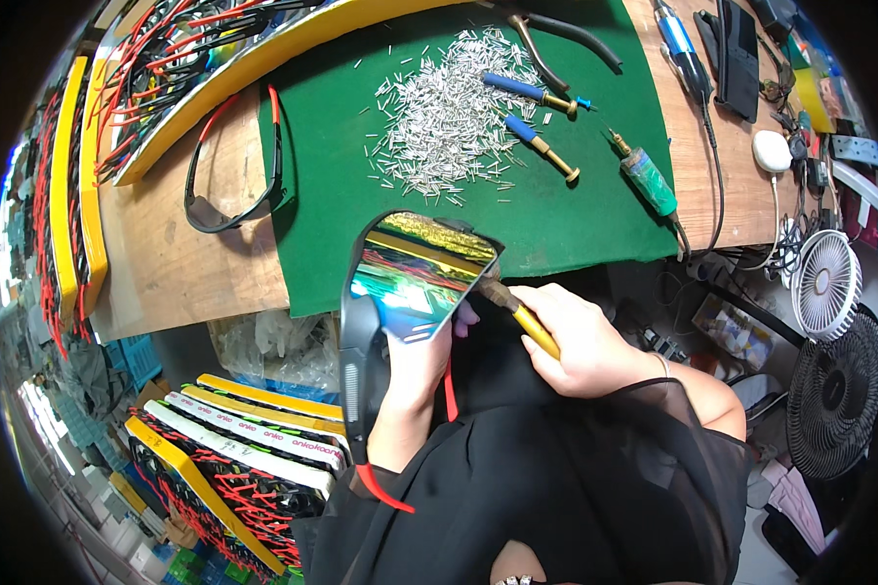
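My left hand (421,363) holds a pair of black sunglasses with a mirrored, rainbow-tinted lens (418,273), lens facing up, one temple arm with a red tip hanging down past my lap. My right hand (578,336) grips a yellow-handled screwdriver (525,317) whose metal tip touches the right edge of the lens frame near the hinge. Both hands hover just in front of the table's near edge, over my black clothing.
A green mat (556,210) on the wooden bench carries a heap of small silver pins (449,112), two blue-handled screwdrivers (532,93), a green-handled tool (649,180). Another black-and-red sunglasses frame (234,210) lies at left. Yellow trays of frames stand left and below. Fans at right.
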`<state>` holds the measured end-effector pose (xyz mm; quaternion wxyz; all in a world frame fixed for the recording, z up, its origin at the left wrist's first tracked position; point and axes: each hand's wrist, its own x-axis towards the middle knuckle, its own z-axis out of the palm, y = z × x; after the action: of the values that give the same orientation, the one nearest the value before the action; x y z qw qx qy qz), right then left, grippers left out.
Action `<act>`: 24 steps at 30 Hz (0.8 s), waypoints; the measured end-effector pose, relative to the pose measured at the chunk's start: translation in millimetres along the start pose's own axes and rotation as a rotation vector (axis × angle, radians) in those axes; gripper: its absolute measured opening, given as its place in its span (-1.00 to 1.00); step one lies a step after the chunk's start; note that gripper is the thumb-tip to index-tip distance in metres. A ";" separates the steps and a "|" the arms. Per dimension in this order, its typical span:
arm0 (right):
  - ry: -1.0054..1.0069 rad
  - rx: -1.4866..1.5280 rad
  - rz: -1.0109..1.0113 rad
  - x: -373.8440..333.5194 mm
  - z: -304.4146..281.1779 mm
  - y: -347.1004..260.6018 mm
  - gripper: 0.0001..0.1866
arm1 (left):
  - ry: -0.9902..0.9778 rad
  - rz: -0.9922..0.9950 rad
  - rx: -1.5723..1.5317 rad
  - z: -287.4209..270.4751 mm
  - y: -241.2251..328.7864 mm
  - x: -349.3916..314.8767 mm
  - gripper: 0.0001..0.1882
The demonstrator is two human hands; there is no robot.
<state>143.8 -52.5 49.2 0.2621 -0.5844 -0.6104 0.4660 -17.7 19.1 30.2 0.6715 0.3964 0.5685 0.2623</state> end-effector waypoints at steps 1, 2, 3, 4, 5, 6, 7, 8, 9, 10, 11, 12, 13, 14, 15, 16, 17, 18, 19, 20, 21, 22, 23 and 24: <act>0.015 -0.071 -0.019 -1.8 1.7 -0.1 -0.56 | -0.002 -0.005 -0.026 1.2 -1.4 -0.5 -0.65; 0.030 -0.137 -0.038 -2.8 1.9 -1.7 -0.56 | -0.003 -0.012 -0.049 2.1 -0.4 -2.4 -0.66; 0.033 -0.079 -0.047 -3.6 1.0 -1.9 -0.56 | 0.023 -0.046 -0.054 2.6 -0.9 -3.6 -0.66; 0.004 0.099 0.032 -4.9 0.1 -2.6 -0.56 | 0.049 -0.080 -0.059 2.6 -3.3 -4.1 -0.67; -0.023 0.272 0.112 -6.7 -0.2 -3.4 -0.55 | 0.055 -0.075 -0.146 0.2 -11.4 -2.8 -0.68; -0.050 0.445 0.191 -8.0 -0.3 -4.7 -0.55 | 0.061 -0.071 -0.235 -2.0 -19.8 -1.9 -0.68; -0.074 0.516 0.238 -8.5 -1.7 -7.9 -0.56 | 0.066 -0.066 -0.324 -4.0 -28.1 -1.0 -0.69; -0.018 0.349 0.158 -9.0 -0.3 -7.7 -0.56 | 0.065 -0.067 -0.315 -2.4 -24.4 -1.4 -0.68; 0.036 0.182 0.078 -9.3 2.5 -6.9 -0.57 | 0.063 -0.070 -0.255 0.1 -17.4 -2.1 -0.67; 0.090 0.014 -0.002 -8.9 5.0 -5.6 -0.58 | 0.033 -0.071 -0.107 2.9 -6.3 -4.0 -0.66; 0.146 -0.112 -0.083 -8.3 7.6 -3.6 -0.57 | 0.003 -0.055 -0.035 3.7 -1.0 -4.9 -0.66; 0.161 -0.136 -0.086 -9.1 8.6 -3.3 -0.58 | -0.045 -0.030 -0.020 2.8 0.2 -3.7 -0.64; 0.176 -0.161 -0.089 -10.3 9.6 -3.1 -0.59 | -0.040 -0.034 -0.027 2.2 -2.5 -4.7 -0.67; 0.192 -0.182 -0.090 -11.5 8.7 -4.2 -0.60 | -0.033 -0.080 -0.008 3.0 -0.5 -5.0 -0.69; 0.130 0.067 0.042 -13.2 6.4 -4.6 -0.61 | -0.027 -0.127 0.010 4.0 2.2 -5.2 -0.71; 0.068 0.316 0.173 -15.6 2.7 -4.7 -0.63 | -0.021 -0.174 0.030 5.1 4.1 -5.1 -0.72; -0.025 0.563 0.284 -14.4 -0.3 -8.2 -0.64 | 0.020 -0.070 -0.025 4.1 2.9 -10.7 -0.75; -0.099 0.709 0.394 -11.5 -5.5 -14.1 -0.66 | 0.061 -0.078 -0.202 -3.1 -11.8 -12.3 -0.75; -0.138 0.850 0.520 -10.9 -11.4 -16.8 -0.67 | 0.066 -0.086 -0.376 -4.3 -25.8 -6.8 -0.76; -0.178 0.993 0.644 -11.1 -14.1 -17.7 -0.69 | 0.068 -0.082 -0.415 -4.4 -35.6 -2.8 -0.76; -0.159 0.701 0.405 -10.1 -11.0 -17.8 -0.68 | 0.108 -0.083 -0.427 -6.1 -28.6 -7.4 -0.76; 0.122 0.311 0.103 -20.8 9.5 0.3 -0.68 | 0.057 -0.098 -0.412 4.0 -31.3 1.2 -0.76; 0.100 0.173 0.091 -18.9 4.5 -6.0 -0.66 | 0.057 -0.093 -0.334 4.5 -22.9 -2.1 -0.75; 0.078 0.035 0.079 -17.2 -1.0 -11.9 -0.64 | 0.051 -0.114 -0.287 5.2 -17.7 -3.9 -0.74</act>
<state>142.2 -67.3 63.9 0.2773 -0.6209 -0.5681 0.4636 -15.2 5.0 17.9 0.7204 0.2567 0.5636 0.3121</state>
